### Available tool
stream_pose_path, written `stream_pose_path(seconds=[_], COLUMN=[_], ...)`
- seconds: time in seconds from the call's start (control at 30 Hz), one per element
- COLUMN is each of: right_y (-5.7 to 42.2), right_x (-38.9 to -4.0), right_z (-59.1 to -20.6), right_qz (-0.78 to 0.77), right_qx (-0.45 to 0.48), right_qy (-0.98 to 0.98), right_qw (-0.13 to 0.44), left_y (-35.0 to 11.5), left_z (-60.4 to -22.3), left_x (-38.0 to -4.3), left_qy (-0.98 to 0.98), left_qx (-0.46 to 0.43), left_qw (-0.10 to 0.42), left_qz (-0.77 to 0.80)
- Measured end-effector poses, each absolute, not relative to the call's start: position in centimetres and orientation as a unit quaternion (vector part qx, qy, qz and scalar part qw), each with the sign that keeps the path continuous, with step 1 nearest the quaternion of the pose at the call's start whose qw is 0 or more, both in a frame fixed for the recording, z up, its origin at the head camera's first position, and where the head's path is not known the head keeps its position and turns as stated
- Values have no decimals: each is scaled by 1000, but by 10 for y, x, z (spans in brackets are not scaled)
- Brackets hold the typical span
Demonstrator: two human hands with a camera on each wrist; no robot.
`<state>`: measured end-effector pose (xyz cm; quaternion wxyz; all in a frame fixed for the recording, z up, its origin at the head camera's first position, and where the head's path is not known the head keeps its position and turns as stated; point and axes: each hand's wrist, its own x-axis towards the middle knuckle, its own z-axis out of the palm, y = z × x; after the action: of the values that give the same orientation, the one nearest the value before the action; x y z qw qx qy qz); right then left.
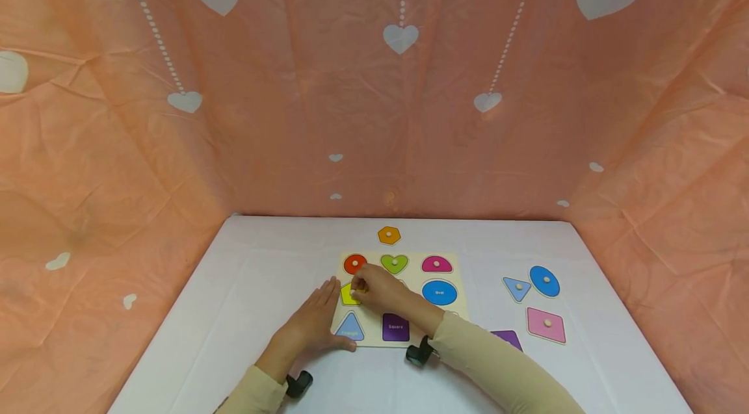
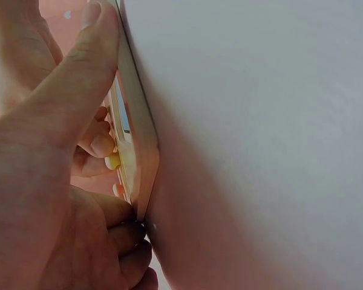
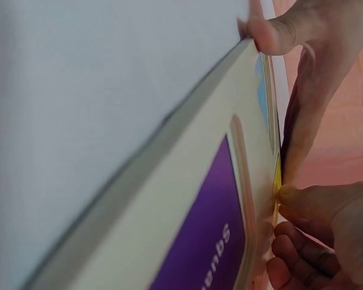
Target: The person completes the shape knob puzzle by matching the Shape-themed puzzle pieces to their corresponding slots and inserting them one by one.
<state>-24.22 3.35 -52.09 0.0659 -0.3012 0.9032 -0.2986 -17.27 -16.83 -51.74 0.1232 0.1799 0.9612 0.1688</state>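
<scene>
A cream wooden shape-puzzle board (image 1: pixel 371 329) lies on the white table. My left hand (image 1: pixel 313 323) rests along its left edge, fingers straight, with the thumb at the near edge by the corner. Over the board's left side, my right hand (image 1: pixel 383 290) pinches the small knob of a yellow shape piece (image 1: pixel 347 296) between thumb and finger; the piece lies at the board surface, partly hidden by that hand. Knobbed red circle (image 1: pixel 354 264), green heart (image 1: pixel 394 263) and magenta half-circle (image 1: pixel 436 264) pieces sit along the far row. Printed blue oval (image 1: pixel 439 292), triangle (image 1: pixel 350 328) and purple square (image 1: pixel 396 327) recesses show.
Beyond the board lies an orange hexagon piece (image 1: pixel 389 235). To the right are a light blue triangle piece (image 1: pixel 517 288), a blue oval piece (image 1: pixel 545 281), a pink four-sided piece (image 1: pixel 546 325) and a purple piece (image 1: pixel 508 338) partly behind the right sleeve. A peach curtain (image 1: pixel 351 128) surrounds the table.
</scene>
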Motion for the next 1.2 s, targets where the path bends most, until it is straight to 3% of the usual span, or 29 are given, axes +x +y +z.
stream_pose_path(seconds=[1.2], right_y=[71], right_x=[-279], right_z=[-502], right_qz=[-322], right_qx=[-272], right_qy=[907], right_qw=[12], left_y=[-168], left_z=[-523], left_x=[-173], left_qy=[964], left_qx=[169], left_qw=[122], left_qz=[165])
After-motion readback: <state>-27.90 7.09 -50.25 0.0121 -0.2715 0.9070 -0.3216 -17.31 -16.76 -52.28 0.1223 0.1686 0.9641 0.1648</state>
